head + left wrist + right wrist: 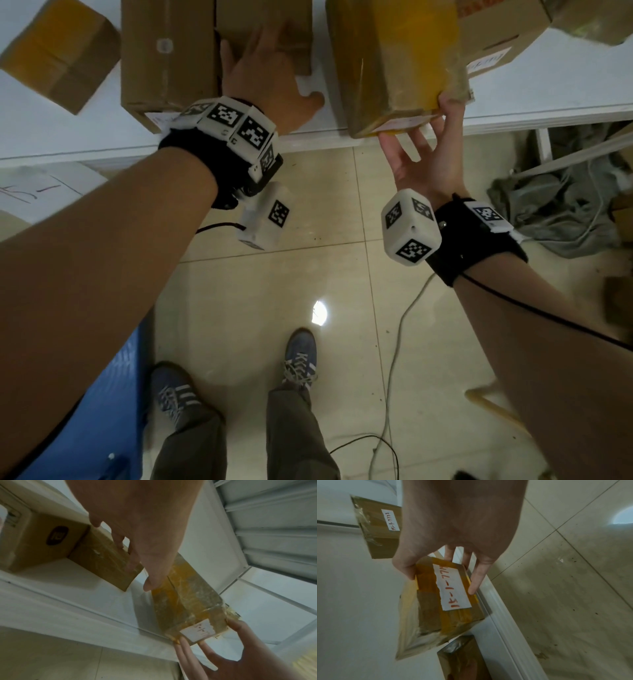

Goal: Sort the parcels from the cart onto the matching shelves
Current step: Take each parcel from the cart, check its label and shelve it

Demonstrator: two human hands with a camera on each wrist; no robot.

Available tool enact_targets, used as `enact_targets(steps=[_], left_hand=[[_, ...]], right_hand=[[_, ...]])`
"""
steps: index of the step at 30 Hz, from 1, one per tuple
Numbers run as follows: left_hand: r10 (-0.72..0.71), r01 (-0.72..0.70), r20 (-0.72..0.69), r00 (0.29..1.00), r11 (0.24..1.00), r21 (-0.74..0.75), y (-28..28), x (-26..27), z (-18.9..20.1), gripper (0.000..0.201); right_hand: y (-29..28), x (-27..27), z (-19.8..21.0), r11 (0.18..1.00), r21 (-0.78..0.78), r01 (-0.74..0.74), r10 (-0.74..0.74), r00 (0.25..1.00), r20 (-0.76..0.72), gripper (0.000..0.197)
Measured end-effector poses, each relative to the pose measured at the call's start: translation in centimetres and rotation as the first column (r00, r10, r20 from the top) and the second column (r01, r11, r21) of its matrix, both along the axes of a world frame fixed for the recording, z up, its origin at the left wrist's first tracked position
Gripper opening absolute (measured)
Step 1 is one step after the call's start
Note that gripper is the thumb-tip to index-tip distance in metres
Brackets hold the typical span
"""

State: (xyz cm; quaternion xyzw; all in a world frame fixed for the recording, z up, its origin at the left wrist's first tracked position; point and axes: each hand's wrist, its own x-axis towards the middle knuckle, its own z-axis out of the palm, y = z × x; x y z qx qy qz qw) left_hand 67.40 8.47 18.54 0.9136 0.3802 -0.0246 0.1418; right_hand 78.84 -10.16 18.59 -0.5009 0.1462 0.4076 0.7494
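A parcel wrapped in yellow tape (394, 61) lies on the white shelf (548, 85), its near end just over the front edge. That end carries a white label with red handwriting (453, 586). My right hand (418, 137) touches this end with straight fingers, the thumb at its right corner. My left hand (284, 68) rests flat with spread fingers on a plain brown box (298, 34) to the left. In the left wrist view its fingers (120, 543) lie on that box (102, 561) and the thumb points toward the yellow parcel (185, 601).
A taller brown box (168, 58) stands left of my left hand, a small box (58, 51) farther left, another labelled box (496, 41) at the right. Below are tiled floor, a blue bin (102, 411), loose cables (394, 377) and a grey cloth heap (555, 205).
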Motion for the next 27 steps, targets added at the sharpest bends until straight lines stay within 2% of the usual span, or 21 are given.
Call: enact_targets(steps=[2,5,7,11,14,16,18,20,23,27], left_hand=[[-0.011,0.011,-0.008,1.000,1.000,0.004,0.0,-0.3,0.1,0.057],[-0.022,0.023,0.028,0.999,0.998,-0.054,-0.3,-0.8,0.1,0.056],[-0.025,0.030,0.052,0.998,0.996,-0.083,-0.6,-1.2,-0.2,0.055],[0.008,0.005,0.178,0.984,0.997,-0.073,-1.6,-2.8,-1.4,0.060],[-0.021,0.046,0.315,0.949,0.996,-0.072,-2.9,-5.2,-2.8,0.069],[0.003,0.080,0.465,0.886,0.984,-0.159,-4.0,-7.1,-3.6,0.068],[0.039,0.109,0.588,0.808,0.971,-0.214,-5.3,-8.9,-4.0,0.061],[0.066,0.108,0.653,0.755,0.969,-0.223,-6.7,-11.1,-4.4,0.054],[0.160,0.046,0.642,0.749,0.955,-0.292,-8.7,-15.2,-5.7,0.046],[0.276,-0.041,0.531,0.802,0.911,-0.411,-10.9,-22.3,-8.9,0.039]], right_hand=[[0.1,-0.2,0.0,0.998,-0.022,-0.057,0.058,0.997,0.055,0.043],[0.7,-0.4,-0.1,0.990,-0.115,-0.085,0.097,0.990,0.098,0.055],[1.2,-0.4,-0.4,0.991,-0.110,-0.072,0.085,0.990,0.115,0.059],[1.7,-1.2,-1.8,0.982,-0.162,-0.095,0.117,0.984,0.133,0.067],[1.1,-2.4,-3.4,0.979,-0.204,0.022,-0.006,0.997,0.082,0.044],[0.4,-3.9,-4.3,0.969,-0.238,0.069,-0.061,0.997,0.044,0.025],[-0.6,-5.8,-5.2,0.965,-0.257,0.054,-0.062,0.998,-0.021,0.016],[-1.5,-8.1,-6.4,0.957,-0.291,-0.015,-0.010,0.996,-0.085,0.014],[-2.4,-12.2,-8.2,0.926,-0.348,-0.147,0.091,0.981,-0.170,0.017],[-2.7,-18.4,-10.1,0.859,-0.405,-0.313,0.225,0.941,-0.252,0.016]])
